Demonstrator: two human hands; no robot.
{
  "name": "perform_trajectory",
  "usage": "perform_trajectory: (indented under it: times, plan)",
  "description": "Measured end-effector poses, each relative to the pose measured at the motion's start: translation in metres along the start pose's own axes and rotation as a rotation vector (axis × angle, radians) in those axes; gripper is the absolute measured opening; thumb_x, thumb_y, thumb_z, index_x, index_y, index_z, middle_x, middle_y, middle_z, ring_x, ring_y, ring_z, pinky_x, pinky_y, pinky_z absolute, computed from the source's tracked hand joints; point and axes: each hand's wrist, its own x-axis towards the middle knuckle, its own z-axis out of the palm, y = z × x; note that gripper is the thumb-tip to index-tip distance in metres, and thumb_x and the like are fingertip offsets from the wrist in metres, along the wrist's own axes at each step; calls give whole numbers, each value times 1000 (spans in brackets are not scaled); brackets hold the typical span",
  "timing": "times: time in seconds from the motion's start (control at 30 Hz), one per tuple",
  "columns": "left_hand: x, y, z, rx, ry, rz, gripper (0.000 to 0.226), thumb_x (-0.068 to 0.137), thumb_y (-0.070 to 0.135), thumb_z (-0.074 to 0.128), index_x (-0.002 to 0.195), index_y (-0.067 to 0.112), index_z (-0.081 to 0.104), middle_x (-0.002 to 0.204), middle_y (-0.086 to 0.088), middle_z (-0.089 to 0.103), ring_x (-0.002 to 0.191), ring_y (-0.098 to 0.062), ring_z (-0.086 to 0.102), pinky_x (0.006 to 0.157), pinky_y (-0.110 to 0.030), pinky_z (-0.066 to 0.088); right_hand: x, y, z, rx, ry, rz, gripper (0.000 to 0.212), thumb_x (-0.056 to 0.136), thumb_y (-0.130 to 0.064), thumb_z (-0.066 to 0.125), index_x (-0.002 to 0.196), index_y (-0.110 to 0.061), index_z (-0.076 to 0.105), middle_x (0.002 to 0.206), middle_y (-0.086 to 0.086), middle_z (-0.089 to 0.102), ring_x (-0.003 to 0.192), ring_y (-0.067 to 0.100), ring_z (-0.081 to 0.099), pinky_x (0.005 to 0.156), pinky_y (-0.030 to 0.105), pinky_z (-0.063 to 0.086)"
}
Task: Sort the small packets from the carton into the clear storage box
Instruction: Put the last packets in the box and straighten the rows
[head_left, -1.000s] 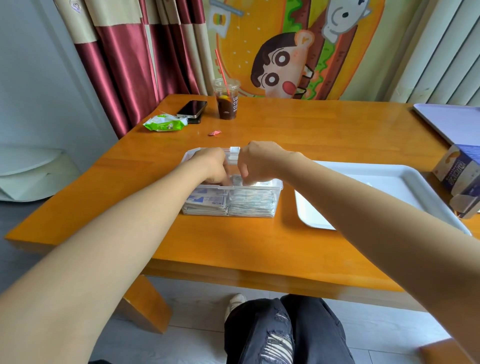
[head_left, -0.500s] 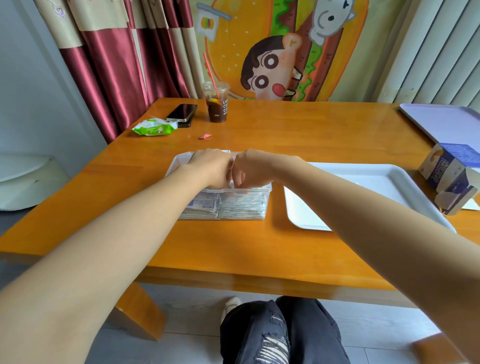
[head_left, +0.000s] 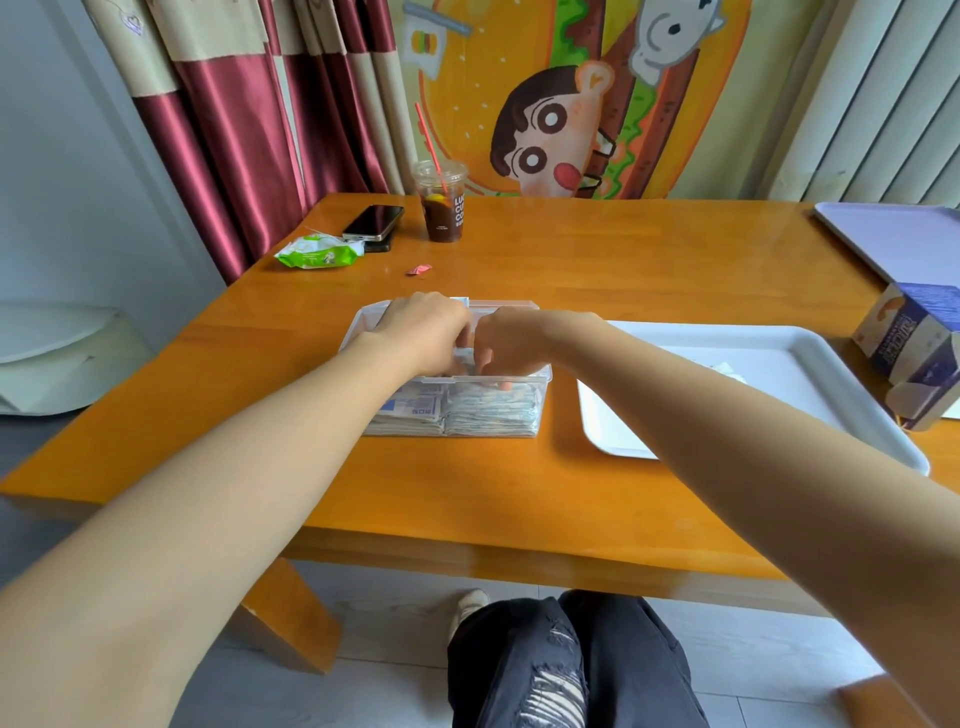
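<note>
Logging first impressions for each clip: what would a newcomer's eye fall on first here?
The left hand and right hand meet at the middle of the table, dipped side by side into the clear storage box, already stacked with packets. Behind, a bright cartoon burger mural dominates the background. To the right lie a white tray and the opened carton.

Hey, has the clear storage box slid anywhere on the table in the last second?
No. The clear storage box keeps the same narrow gap to the white tray on its right; only the camera's view has shifted.
</note>
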Motion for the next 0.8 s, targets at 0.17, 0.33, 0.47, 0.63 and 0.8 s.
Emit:
perform_trajectory:
  times: [0.17, 0.33, 0.47, 0.63, 0.8]
  plan:
    - [2, -2, -3, 34, 38, -10, 37, 77, 55, 70, 96, 23, 70, 94, 2, 67, 87, -21, 60, 71, -31, 48, -2, 1, -2, 36, 8, 17, 27, 95, -22, 49, 101, -12, 73, 105, 2, 69, 98, 20, 59, 76, 25, 39]
    - [4, -4, -3, 0, 65, -56, 27, 73, 50, 76, 83, 26, 69, 87, 6, 67, 83, -19, 61, 67, -29, 46, 1, 1, -1, 36, 3, 22, 31, 96, -26, 46, 105, -12, 73, 107, 2, 70, 100, 20, 59, 77, 25, 40]
    - [4, -4, 0, -107, -77, -103, 10, 78, 34, 74, 81, 25, 71, 82, 4, 71, 79, -17, 64, 72, -32, 54, 3, 3, 2, 27, 65, 37, 29, 94, -25, 48, 105, -11, 71, 108, 5, 69, 100, 25, 62, 79, 33, 48]
    - [-4, -2, -11, -212, -88, -150, 14, 80, 30, 68, 71, 20, 71, 67, -1, 71, 62, -15, 67, 70, -34, 56, -16, 13, -5, 316, 312, -68, 20, 90, -17, 56, 94, -18, 75, 83, -2, 74, 79, 11, 65, 77, 28, 53]
    - [-15, 23, -25, -343, 167, -180, 17, 87, 21, 54, 76, 22, 67, 70, 2, 70, 67, -19, 68, 74, -35, 56, -53, 35, -8, 543, 658, 8, 18, 90, -16, 57, 91, -16, 75, 79, -3, 72, 69, 4, 64, 72, 19, 53]
